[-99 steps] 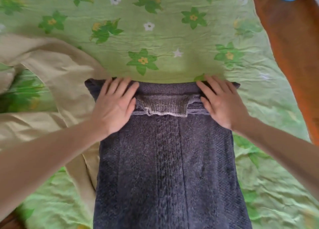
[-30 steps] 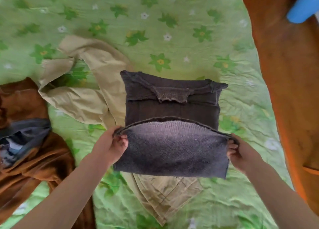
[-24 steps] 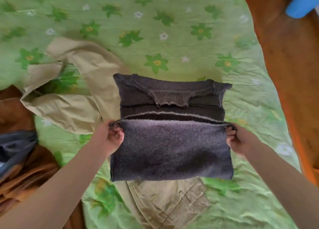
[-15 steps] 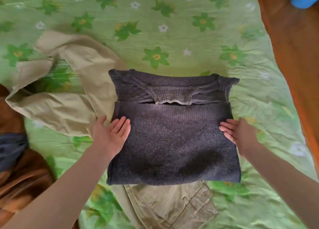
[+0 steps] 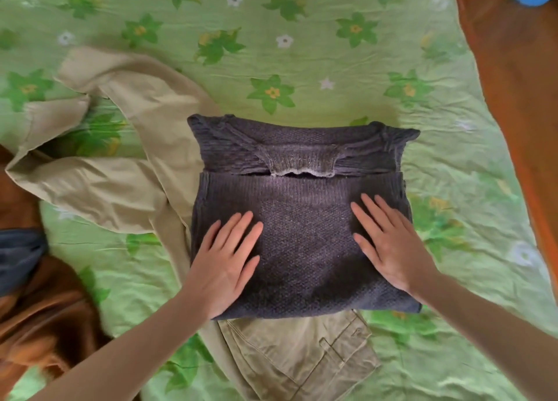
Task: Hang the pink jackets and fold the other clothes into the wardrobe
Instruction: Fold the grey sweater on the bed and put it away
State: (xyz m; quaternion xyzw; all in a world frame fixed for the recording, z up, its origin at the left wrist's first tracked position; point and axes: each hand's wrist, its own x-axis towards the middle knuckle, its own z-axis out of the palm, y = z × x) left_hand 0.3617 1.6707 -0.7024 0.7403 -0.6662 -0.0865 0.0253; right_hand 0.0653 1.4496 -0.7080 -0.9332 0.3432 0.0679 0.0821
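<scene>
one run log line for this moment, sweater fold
step: flatten folded sweater | left hand: flat on dark grey knit sweater | right hand: flat on it | under: khaki trousers | surface: green floral sheet

Lying folded into a squarish block near the middle of the green flowered bedsheet (image 5: 302, 53) — a dark grey knit sweater (image 5: 305, 219), ribbed collar showing along the far side, lower half doubled over on top. Resting partly on beige trousers (image 5: 126, 174), these sprawling unfolded toward the sheet's left edge — waistband and pocket peeking out at the near edge.
</scene>
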